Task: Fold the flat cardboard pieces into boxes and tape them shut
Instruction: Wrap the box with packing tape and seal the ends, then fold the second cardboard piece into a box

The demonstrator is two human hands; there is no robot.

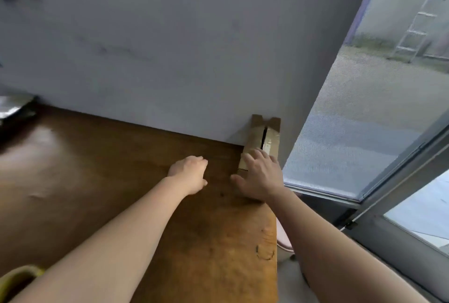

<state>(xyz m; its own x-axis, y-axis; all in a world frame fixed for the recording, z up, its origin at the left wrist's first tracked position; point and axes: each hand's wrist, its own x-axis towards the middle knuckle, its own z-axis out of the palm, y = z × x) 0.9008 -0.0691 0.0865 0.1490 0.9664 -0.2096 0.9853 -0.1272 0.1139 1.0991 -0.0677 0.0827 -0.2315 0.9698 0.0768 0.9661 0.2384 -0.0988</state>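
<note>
A small brown cardboard box with clear tape over its seam stands at the far right corner of the wooden table, against the wall. Its far flaps stick up and a dark slit shows along the middle. My right hand rests on the box's near end with fingers spread and straight. My left hand hovers over the table just left of the box, fingers curled under, holding nothing that I can see.
A grey wall runs along the table's far edge. An open doorway to the right shows gravel ground and a ladder. The table's right edge drops off below the box. A dark object sits at far left.
</note>
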